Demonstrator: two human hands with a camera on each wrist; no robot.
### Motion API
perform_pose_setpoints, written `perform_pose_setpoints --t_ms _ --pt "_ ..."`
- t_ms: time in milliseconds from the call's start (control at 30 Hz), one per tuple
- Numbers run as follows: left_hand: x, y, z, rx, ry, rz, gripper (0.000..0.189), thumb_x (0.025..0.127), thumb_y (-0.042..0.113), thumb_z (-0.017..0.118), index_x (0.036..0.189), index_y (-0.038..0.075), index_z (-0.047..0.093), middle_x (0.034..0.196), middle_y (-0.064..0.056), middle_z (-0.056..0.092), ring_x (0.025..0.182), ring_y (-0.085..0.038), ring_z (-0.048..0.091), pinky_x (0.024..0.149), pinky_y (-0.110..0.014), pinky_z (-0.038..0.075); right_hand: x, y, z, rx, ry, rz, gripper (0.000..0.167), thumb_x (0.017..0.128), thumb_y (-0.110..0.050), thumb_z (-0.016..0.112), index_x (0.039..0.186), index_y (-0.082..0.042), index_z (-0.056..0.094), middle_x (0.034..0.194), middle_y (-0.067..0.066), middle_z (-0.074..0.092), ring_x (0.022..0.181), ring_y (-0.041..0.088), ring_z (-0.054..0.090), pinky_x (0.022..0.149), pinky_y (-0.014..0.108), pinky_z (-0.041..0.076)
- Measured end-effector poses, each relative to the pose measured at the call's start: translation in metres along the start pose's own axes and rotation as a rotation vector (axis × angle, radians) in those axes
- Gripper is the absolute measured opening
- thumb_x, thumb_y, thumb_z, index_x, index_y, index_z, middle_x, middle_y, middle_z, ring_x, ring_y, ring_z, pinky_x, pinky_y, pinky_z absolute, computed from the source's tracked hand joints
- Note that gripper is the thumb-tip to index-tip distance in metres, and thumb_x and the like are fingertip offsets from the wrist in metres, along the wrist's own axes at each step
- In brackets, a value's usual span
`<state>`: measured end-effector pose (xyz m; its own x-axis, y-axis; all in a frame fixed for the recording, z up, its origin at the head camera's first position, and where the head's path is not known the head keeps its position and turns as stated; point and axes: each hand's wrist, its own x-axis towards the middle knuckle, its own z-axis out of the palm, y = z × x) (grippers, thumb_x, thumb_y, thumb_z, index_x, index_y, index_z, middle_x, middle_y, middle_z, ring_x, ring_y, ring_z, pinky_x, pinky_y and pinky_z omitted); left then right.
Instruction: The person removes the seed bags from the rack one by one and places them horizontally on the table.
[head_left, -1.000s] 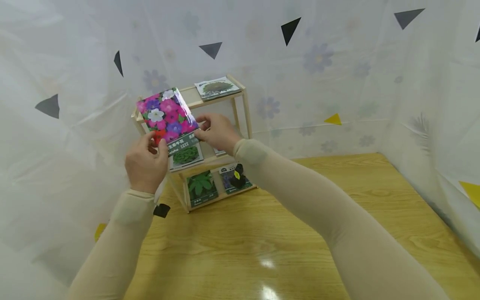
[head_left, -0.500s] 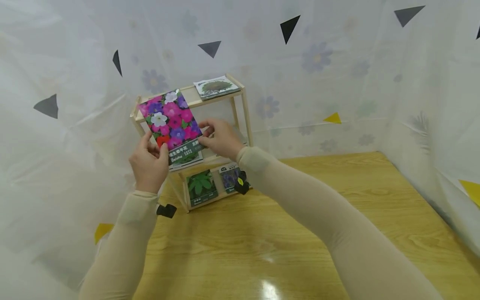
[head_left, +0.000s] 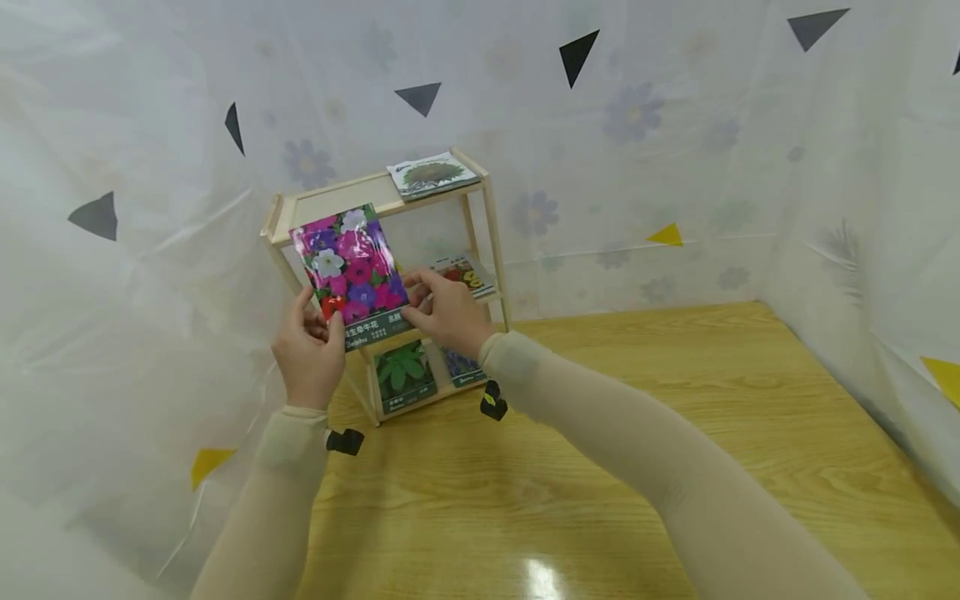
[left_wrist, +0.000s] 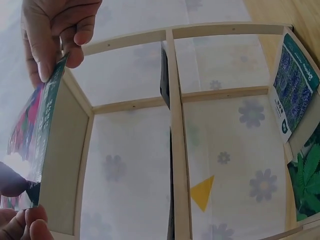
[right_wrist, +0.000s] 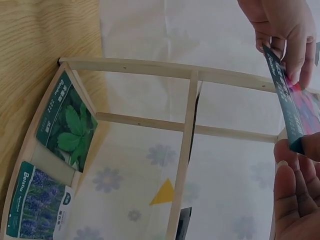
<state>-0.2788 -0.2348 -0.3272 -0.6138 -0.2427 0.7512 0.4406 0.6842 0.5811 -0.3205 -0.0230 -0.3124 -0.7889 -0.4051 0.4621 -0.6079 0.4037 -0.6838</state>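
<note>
A seed packet [head_left: 348,267] printed with pink, purple and white flowers is held by both hands in front of a small wooden shelf rack [head_left: 341,198]. My left hand [head_left: 309,362] pinches its lower left edge, thumb on the front. My right hand [head_left: 453,315] pinches the lower right edge. The packet tilts and hides part of the rack's middle tier. In the left wrist view, the packet's green label strip [left_wrist: 47,110] is seen nearly edge-on, fingers at both ends. The right wrist view also shows this packet [right_wrist: 287,100] edge-on between the hands.
On the rack's top right lies a white packet [head_left: 433,174] with a green plant picture. A packet with red and yellow pictures [head_left: 468,277] is on the middle tier. Below are a green-leaf packet [head_left: 405,369] and a lavender packet [head_left: 461,367]. Wooden table [head_left: 600,467] extends right.
Both hands have lowered the flower packet from the top tier's height to about the middle tier, slightly rightward. The red-and-yellow packet on the middle tier has come into view.
</note>
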Motion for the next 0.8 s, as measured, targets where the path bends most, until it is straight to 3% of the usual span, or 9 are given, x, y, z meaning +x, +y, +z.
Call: perform_pose_setpoints --t_ms 233,400,600,800 --pt "-0.015 -0.01 0.004 0.028 -0.005 0.03 0.054 0.089 0.022 0.069 0.137 0.005 0.052 0.078 -0.01 0.06 0.06 -0.013 0.052 0.056 -0.014 0.041 -0.014 0.007 0.007 -0.024 0.004 -0.06 0.031 0.093 -0.023 0.065 0.121 -0.014 0.055 0.093 -0.006 0.059 0.076 0.002 0.061 0.065 0.019 0.051" --pt "-0.028 -0.015 0.006 0.029 -0.035 0.023 0.069 0.082 0.033 0.078 0.139 0.006 0.05 0.089 -0.011 0.059 0.062 -0.016 0.051 0.057 -0.016 0.039 -0.027 0.012 0.014 -0.101 0.006 -0.097 0.03 0.092 -0.025 0.067 0.117 -0.013 0.055 0.092 -0.009 0.059 0.077 -0.001 0.06 0.064 0.016 0.05" --pt "-0.041 -0.016 0.01 0.048 -0.06 0.028 0.075 0.075 0.037 0.083 0.135 0.004 0.052 0.09 -0.011 0.059 0.063 -0.017 0.054 0.057 -0.013 0.038 -0.042 0.021 0.021 -0.061 0.018 -0.137 0.028 0.089 -0.017 0.071 0.112 -0.011 0.056 0.09 -0.006 0.059 0.076 0.0 0.059 0.066 0.016 0.05" --pt "-0.055 -0.016 0.014 0.014 -0.072 0.009 0.065 0.076 0.034 0.083 0.126 0.0 0.057 0.087 -0.01 0.059 0.065 -0.017 0.055 0.059 -0.014 0.041 -0.064 0.03 0.027 -0.037 -0.013 -0.143 0.05 0.088 -0.014 0.071 0.131 -0.008 0.046 0.091 -0.005 0.059 0.072 0.0 0.058 0.065 0.017 0.05"
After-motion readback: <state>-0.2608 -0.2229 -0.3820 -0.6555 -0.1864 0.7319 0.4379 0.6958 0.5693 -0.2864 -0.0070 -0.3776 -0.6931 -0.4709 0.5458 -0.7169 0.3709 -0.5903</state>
